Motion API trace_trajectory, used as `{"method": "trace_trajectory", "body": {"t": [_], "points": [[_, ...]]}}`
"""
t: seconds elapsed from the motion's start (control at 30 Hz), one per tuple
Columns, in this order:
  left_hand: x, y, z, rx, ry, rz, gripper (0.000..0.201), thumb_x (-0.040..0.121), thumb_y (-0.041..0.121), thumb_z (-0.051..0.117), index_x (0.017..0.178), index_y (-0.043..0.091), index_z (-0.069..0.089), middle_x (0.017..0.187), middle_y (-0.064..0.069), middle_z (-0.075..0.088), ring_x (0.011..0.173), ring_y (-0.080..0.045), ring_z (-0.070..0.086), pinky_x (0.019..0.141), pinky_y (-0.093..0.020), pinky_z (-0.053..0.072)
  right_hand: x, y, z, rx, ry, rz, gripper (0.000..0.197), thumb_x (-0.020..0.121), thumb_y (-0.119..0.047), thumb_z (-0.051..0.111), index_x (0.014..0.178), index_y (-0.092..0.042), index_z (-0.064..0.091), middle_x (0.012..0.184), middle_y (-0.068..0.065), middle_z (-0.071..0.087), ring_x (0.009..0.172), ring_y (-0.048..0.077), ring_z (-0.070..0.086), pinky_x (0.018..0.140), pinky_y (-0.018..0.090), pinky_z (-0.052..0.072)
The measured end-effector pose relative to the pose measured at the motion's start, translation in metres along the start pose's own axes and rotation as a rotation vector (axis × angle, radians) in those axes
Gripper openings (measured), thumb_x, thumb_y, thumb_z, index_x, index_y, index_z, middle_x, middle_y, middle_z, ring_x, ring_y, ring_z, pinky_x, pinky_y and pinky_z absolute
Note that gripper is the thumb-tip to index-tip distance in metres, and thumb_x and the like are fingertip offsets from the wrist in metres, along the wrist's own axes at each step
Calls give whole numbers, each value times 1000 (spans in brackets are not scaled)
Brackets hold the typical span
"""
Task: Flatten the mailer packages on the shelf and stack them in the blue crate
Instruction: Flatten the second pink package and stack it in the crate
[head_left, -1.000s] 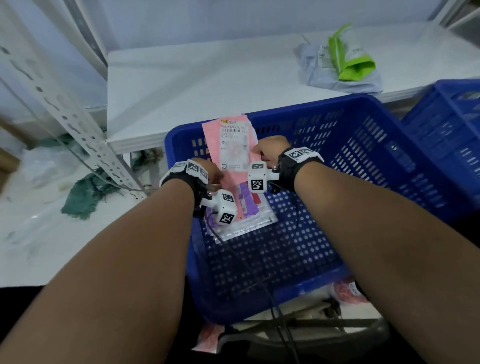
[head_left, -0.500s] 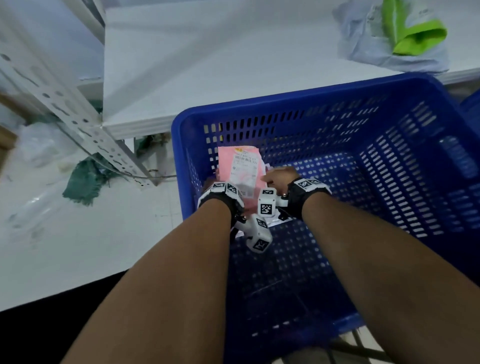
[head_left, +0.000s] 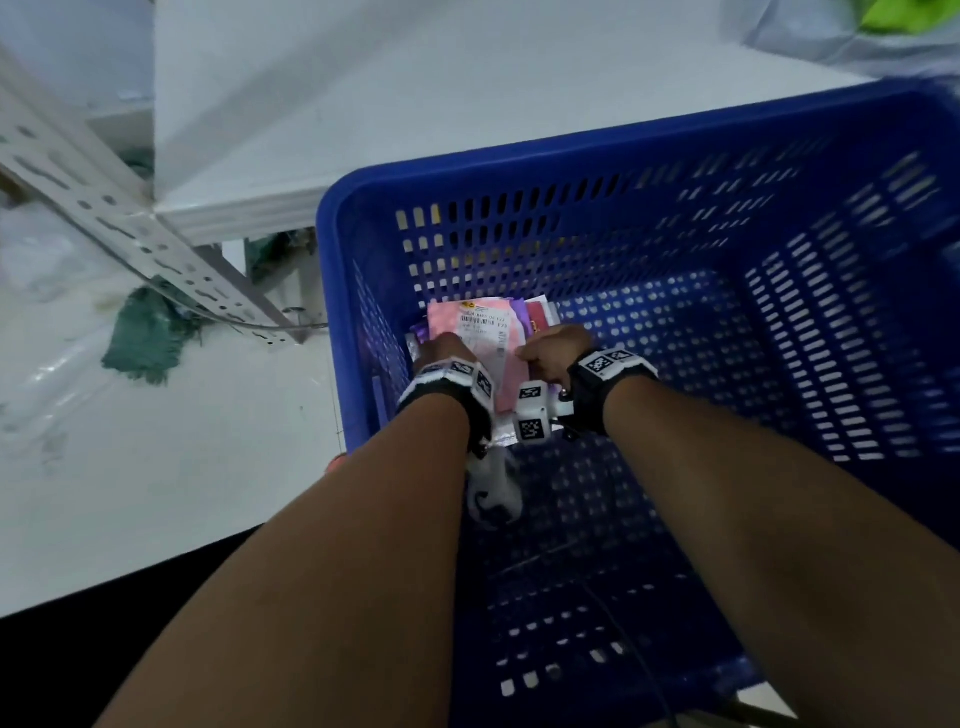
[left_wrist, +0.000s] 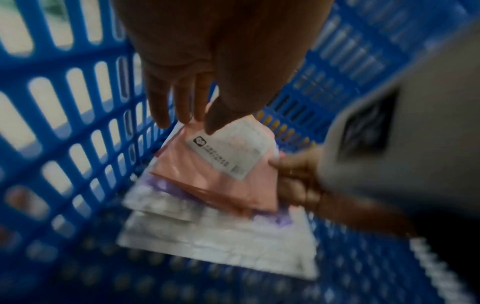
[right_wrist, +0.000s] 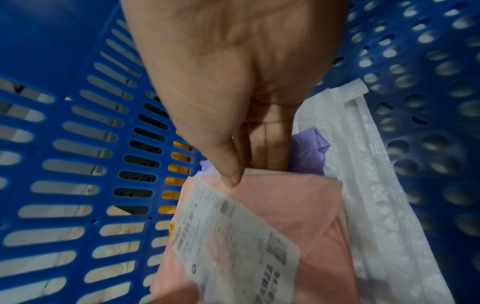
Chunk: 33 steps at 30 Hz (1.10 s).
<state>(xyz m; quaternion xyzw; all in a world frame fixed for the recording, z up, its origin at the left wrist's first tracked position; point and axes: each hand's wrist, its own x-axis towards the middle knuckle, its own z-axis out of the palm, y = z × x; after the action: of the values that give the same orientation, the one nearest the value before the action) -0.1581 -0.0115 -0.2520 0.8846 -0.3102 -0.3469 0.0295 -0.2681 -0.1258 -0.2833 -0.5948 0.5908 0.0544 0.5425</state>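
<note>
A pink mailer (head_left: 480, 327) with a white shipping label lies on top of a stack in the far-left corner of the blue crate (head_left: 587, 156). My left hand (head_left: 441, 349) pinches its left edge, thumb on the label (left_wrist: 228, 152). My right hand (head_left: 553, 349) pinches the right edge, thumb on top and fingers underneath, as the right wrist view shows on the pink mailer (right_wrist: 293, 207). Under it lie a purple mailer (right_wrist: 309, 152) and white bubble mailers (left_wrist: 221, 236), flat on the crate floor. A grey mailer (head_left: 831, 41) and a green one (head_left: 906, 13) lie on the white shelf (head_left: 415, 104).
The crate's slotted left wall (left_wrist: 78, 102) is close beside my left hand. A perforated metal upright (head_left: 130, 228) slants down left of the shelf. A green cloth (head_left: 145, 338) lies on the floor beyond it. The crate floor (head_left: 675, 493) right of the stack is bare.
Both hands have lowered the pink mailer from above the crate rim down onto the stack in the corner. The head view has tilted down, so the shelf mailers have slid to the top edge.
</note>
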Motion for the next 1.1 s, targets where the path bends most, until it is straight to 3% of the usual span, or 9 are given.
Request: {"method": "trace_trajectory", "body": {"t": [0.1, 0.23, 0.33, 0.4, 0.47, 0.67, 0.83, 0.97, 1.1], "points": [[-9, 5, 8, 180, 15, 140, 53, 96, 21, 55, 145, 7, 39, 150, -19, 34, 140, -37, 31, 112, -53, 34, 10, 2, 9, 12, 65, -6, 26, 80, -28, 77, 79, -3, 70, 86, 22, 72, 80, 37, 71, 77, 51, 60], [0, -1, 17, 264, -67, 165, 81, 98, 33, 54, 157, 11, 3, 165, -13, -5, 151, -35, -8, 120, -57, 9, -8, -18, 6, -407, 244, -197, 27, 94, -29, 54, 82, -8, 62, 79, 11, 63, 70, 30, 60, 64, 32, 47], [5, -2, 9, 316, -107, 219, 82, 102, 31, 49, 157, 12, -8, 163, -11, -19, 150, -35, -18, 120, -59, 5, -5, -19, 9, -723, 281, -431, 29, 97, -31, 51, 116, -12, 63, 115, 13, 64, 109, 34, 57, 79, 36, 48], [9, -1, 0, 334, -115, 223, 85, 101, 31, 50, 157, 14, -12, 163, -8, -22, 149, -33, -20, 120, -59, 6, 6, -10, 17, -874, 153, -583, 48, 94, -35, 55, 139, -17, 50, 145, 8, 47, 138, 30, 37, 105, 44, 42], [14, 2, -4, 332, -130, 206, 91, 99, 41, 52, 157, 14, -13, 163, -6, -22, 150, -32, -19, 120, -58, 5, 18, 1, 26, -968, 35, -727, 67, 89, -46, 53, 149, -21, 38, 157, 4, 33, 147, 27, 25, 114, 49, 31], [12, 2, 2, 506, -202, 196, 107, 93, 57, 52, 153, 9, -22, 159, -13, -31, 148, -35, -24, 120, -57, -1, 36, 19, 37, -1111, -127, -788, 100, 72, -65, 27, 158, -17, 10, 163, 8, 18, 151, 28, 17, 118, 50, 25], [39, -5, 16, 474, -220, 179, 109, 90, 57, 54, 153, 10, -23, 159, -13, -31, 147, -35, -26, 118, -60, -2, 48, 24, 28, -1087, -102, -861, 112, 76, -66, 65, 158, -14, 9, 166, 8, 7, 153, 24, 6, 124, 42, 9], [49, -5, 23, 464, -227, 161, 110, 90, 57, 56, 154, 12, -22, 160, -14, -28, 149, -34, -22, 119, -59, -1, 54, 23, 25, -1082, -143, -870, 114, 77, -61, 69, 158, -15, 5, 167, 5, 2, 153, 20, 2, 123, 36, 1], [50, -5, 25, 449, -225, 162, 116, 86, 58, 59, 153, 12, -23, 161, -13, -27, 149, -33, -20, 121, -56, 0, 54, 21, 25, -1127, -162, -869, 119, 75, -64, 70, 158, -10, 5, 166, 8, 5, 153, 22, 5, 124, 41, 6]]}}
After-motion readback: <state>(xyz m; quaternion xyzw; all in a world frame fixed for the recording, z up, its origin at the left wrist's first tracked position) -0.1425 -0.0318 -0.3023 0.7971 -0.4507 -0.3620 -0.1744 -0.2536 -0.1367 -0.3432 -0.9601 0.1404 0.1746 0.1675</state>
